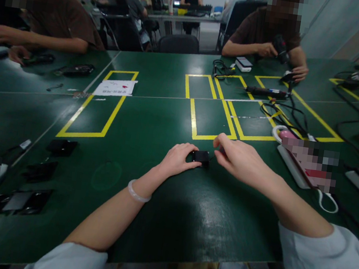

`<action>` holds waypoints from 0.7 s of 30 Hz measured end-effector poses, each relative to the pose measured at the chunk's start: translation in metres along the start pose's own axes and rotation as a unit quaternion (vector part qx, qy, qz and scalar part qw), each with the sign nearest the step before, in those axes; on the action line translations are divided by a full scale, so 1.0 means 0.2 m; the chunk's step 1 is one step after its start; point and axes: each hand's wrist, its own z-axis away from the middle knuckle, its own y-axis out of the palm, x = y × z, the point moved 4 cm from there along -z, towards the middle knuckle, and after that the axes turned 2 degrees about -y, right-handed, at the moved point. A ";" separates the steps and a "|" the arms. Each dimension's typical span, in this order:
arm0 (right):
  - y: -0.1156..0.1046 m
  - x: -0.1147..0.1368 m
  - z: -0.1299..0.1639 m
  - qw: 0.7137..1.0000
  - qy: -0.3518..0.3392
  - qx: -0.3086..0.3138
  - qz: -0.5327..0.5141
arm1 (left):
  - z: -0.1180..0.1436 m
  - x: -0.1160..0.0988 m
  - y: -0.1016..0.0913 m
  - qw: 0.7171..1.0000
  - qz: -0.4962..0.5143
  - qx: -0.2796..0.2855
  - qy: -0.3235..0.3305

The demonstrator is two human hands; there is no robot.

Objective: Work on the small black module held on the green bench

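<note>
Thumb and fingers of my left hand [177,160] are closed on the left side of a small black box-shaped part [201,157], which rests on the green table. My right hand [238,157] is just to the right of that part, its fingers curled into a pinch. Something thin and dark seems to show below those fingertips, too small to name. A pale bangle [138,193] is on my left wrist.
Several black parts [61,147] lie at left on the table [162,212]. Yellow tape [81,136] marks rectangles, one crossed by a paper label [115,87]. Cables [299,111], a slim black tool [265,92] and a pink-cased phone [305,161] lie at right. Across sits a person holding a power driver [281,48].
</note>
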 end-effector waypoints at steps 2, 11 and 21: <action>-0.01 0.00 0.00 1.000 0.000 0.002 -0.005 | 0.00 0.00 0.00 1.000 0.001 0.001 0.000; 0.01 -0.01 -0.01 1.000 0.015 0.005 0.007 | 0.00 0.00 0.00 1.000 0.002 0.001 -0.003; 0.00 -0.01 -0.01 1.000 0.015 0.014 0.024 | 0.00 0.00 0.00 1.000 -0.002 0.005 -0.001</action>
